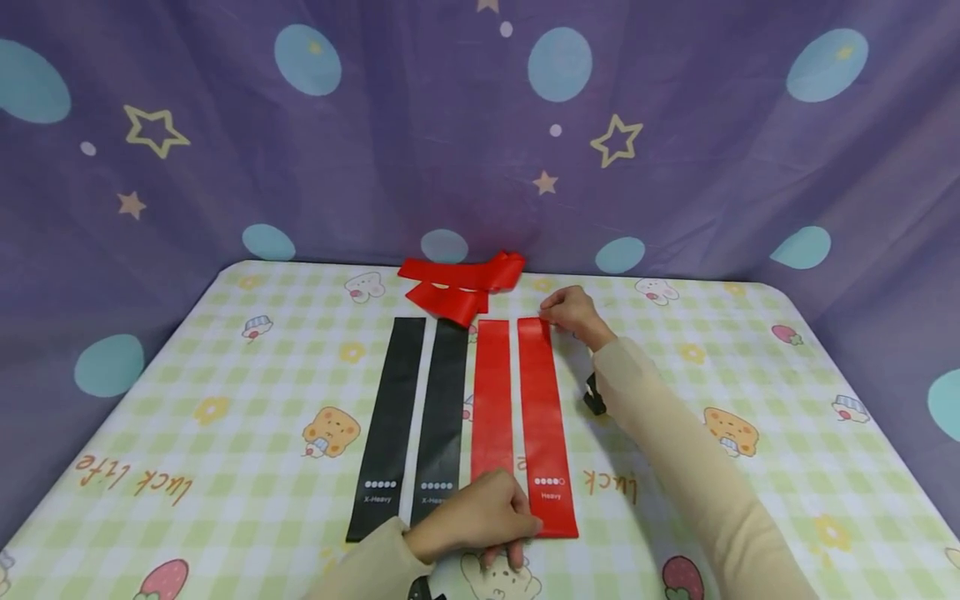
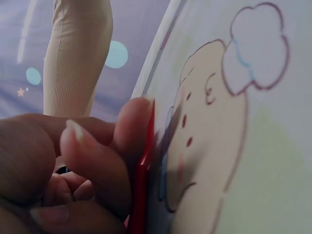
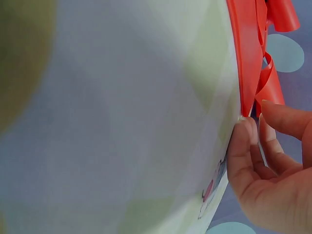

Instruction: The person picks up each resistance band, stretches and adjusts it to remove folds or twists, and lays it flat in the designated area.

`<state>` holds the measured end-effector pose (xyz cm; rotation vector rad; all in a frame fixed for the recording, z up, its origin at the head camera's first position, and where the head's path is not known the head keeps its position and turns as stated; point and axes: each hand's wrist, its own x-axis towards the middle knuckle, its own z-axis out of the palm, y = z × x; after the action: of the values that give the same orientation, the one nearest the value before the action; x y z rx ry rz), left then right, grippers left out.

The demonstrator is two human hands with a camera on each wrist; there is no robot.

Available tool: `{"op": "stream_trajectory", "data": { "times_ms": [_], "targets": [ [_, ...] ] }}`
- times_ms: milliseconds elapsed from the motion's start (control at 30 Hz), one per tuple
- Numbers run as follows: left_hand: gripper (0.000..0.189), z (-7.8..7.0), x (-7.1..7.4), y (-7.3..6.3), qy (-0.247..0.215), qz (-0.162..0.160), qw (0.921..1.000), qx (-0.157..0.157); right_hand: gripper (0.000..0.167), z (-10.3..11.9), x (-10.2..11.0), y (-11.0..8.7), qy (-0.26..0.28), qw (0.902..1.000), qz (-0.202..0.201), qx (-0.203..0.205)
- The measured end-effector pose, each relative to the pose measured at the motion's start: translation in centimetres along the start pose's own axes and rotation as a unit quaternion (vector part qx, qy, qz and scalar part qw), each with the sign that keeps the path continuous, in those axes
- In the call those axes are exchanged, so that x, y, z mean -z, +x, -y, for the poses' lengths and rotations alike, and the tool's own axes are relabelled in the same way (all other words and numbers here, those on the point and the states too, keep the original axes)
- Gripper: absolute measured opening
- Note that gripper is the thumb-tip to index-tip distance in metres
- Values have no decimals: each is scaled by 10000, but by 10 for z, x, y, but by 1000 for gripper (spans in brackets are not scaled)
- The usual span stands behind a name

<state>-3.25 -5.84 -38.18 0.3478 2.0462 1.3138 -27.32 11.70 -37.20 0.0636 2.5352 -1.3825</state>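
Two black resistance bands, marked X-Heavy, lie at left; the leftmost black band [image 1: 391, 417] is unobstructed, and the second black band [image 1: 444, 408] is partly covered near its lower end. Beside them a red band [image 1: 492, 392] and a second red band marked Heavy [image 1: 543, 417] lie lengthwise. My left hand [image 1: 480, 512] reaches across the lower ends and pinches the Heavy band's near left corner; the left wrist view shows its fingertips [image 2: 139, 114] against the red edge. At that band's far right corner, my right hand [image 1: 573, 310] pinches the red end between fingertips.
A loose pile of folded red bands [image 1: 465, 283] lies at the table's back edge, its lower tip over the second black band's top. A printed checked cloth [image 1: 247, 367] covers the table. Behind hangs a purple curtain [image 1: 450, 125] with stars and balloons.
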Motion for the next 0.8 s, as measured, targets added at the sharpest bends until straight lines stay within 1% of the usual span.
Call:
{"op": "stream_trajectory", "data": {
  "times_ms": [100, 233, 367, 433, 533, 600, 700, 800],
  "targets": [
    [31, -2, 1, -1, 60, 53, 10000, 27, 19, 1, 2, -2, -371, 9993, -99, -30],
    [31, -3, 4, -2, 45, 131, 9999, 16, 21, 1, 3, -2, -655, 9978, 18, 126],
    [30, -2, 7, -3, -106, 202, 9997, -89, 21, 1, 5, -1, -809, 9965, 102, 161],
    [29, -1, 8, -3, -102, 244, 9995, -197, 20, 1, 5, 0, -856, 9962, 83, 138],
    [26, -1, 12, -2, -13, 308, 9991, -284, 21, 3, 3, 1, -869, 9957, 9, 309],
    [24, -2, 17, -2, 95, 323, 9987, -370, 22, 6, 1, 2, -812, 9957, -39, 453],
    [21, -4, 30, -1, 214, 251, 9982, -507, 23, 12, -4, 3, -627, 9956, -50, 688],
    [18, -6, 47, -1, 139, 60, 9982, -576, 23, 19, -12, 3, -393, 9960, 18, 806]
  ]
}}
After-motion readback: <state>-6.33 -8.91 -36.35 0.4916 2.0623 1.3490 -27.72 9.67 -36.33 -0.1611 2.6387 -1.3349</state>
